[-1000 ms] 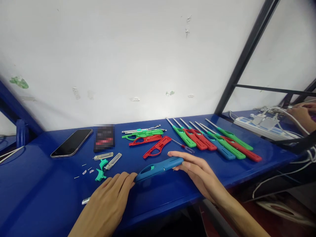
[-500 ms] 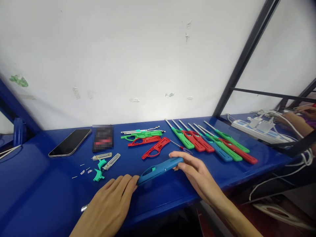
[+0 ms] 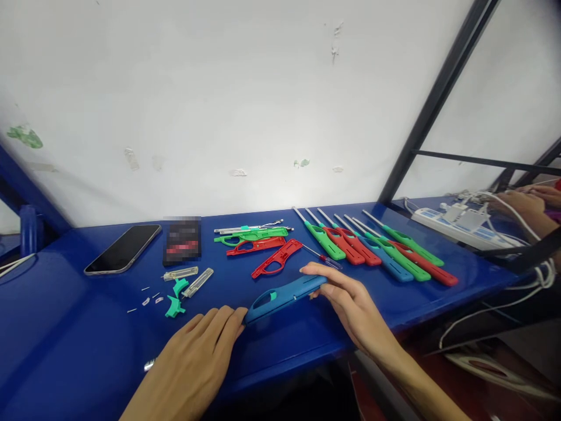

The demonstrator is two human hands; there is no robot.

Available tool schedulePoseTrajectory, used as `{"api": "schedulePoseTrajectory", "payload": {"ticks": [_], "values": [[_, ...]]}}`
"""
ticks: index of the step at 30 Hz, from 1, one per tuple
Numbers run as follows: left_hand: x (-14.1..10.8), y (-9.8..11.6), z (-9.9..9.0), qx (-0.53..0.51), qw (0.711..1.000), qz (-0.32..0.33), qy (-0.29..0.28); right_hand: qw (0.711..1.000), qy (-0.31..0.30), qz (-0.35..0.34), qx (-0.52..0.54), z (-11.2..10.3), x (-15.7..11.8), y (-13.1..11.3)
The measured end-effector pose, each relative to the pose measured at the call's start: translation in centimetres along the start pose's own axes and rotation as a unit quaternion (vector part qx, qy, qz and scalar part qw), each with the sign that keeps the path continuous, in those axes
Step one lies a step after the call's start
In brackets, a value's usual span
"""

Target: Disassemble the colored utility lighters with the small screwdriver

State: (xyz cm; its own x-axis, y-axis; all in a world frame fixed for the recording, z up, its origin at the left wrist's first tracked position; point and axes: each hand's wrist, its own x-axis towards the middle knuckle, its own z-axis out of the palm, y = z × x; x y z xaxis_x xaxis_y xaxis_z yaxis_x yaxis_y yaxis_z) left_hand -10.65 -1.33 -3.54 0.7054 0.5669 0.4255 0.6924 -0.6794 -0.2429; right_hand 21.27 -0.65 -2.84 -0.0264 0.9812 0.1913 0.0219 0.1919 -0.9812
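A blue utility lighter (image 3: 284, 297) is held between both hands above the front of the table, its handle slanting up to the right. My right hand (image 3: 346, 298) pinches the rear end of the handle between thumb and fingers. At the front end, my left hand (image 3: 201, 351) is closed around the lighter and hides its barrel; a metal tip (image 3: 149, 365) shows past that hand. Inside the trigger loop a bit of green trigger (image 3: 273, 295) is visible. Left of the lighter lie green triggers (image 3: 175, 307) and clear fuel tanks (image 3: 198, 283).
Several whole lighters (image 3: 350, 245) lie in a row at right. Empty red (image 3: 277, 258) and green (image 3: 263, 235) handle halves, metal barrels (image 3: 232, 230) and a screwdriver (image 3: 326, 259) lie mid-table. A phone (image 3: 123, 249) is at left, a power strip (image 3: 464, 225) and another person's hands (image 3: 521, 204) at far right.
The view has shifted slightly. Both hands keep their hold on the blue lighter, which is turned a little so more of its side face shows.
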Motion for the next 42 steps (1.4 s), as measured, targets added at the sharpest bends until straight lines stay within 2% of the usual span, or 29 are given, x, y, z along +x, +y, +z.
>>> {"api": "schedulePoseTrajectory", "payload": {"ticks": [5, 9, 13, 16, 22, 26, 33, 40, 42], "values": [[0.2, 0.0, -0.9, -0.015, 1.0, 0.013, 0.016, 1.0, -0.011, -0.015, 0.007, 0.0, 0.0, -0.3], [0.5, 1.2, -0.2, -0.019, 0.999, 0.01, 0.032, 0.999, -0.012, -0.032, 0.015, 0.2, -0.1, -0.6], [0.5, 2.0, 0.7, -0.022, 0.999, -0.02, 0.035, 0.999, -0.027, -0.043, 0.019, 0.2, 0.0, -0.5], [0.1, 1.4, 0.7, -0.017, 1.0, -0.011, 0.024, 0.998, -0.038, -0.045, 0.015, 0.0, 0.2, -0.3], [-0.6, -0.4, -0.2, -0.007, 0.998, 0.058, 0.003, 0.998, -0.043, -0.041, 0.004, -0.1, 0.2, -0.3], [-0.5, -0.3, -0.4, -0.008, 0.999, 0.033, -0.001, 0.998, -0.054, -0.028, 0.027, 0.0, 0.2, -0.6], [-0.1, -0.3, -0.7, -0.013, 0.998, 0.06, 0.008, 0.997, -0.067, -0.007, 0.034, 0.2, 0.3, -0.9], [0.3, -0.2, -1.3, 0.013, 0.998, 0.051, 0.034, 0.998, -0.068, -0.003, -0.014, 0.2, 0.5, -0.7], [0.2, -0.3, -1.4, -0.002, 0.999, 0.049, 0.023, 0.997, -0.063, -0.004, -0.041, 0.4, 0.4, -1.0]]}}
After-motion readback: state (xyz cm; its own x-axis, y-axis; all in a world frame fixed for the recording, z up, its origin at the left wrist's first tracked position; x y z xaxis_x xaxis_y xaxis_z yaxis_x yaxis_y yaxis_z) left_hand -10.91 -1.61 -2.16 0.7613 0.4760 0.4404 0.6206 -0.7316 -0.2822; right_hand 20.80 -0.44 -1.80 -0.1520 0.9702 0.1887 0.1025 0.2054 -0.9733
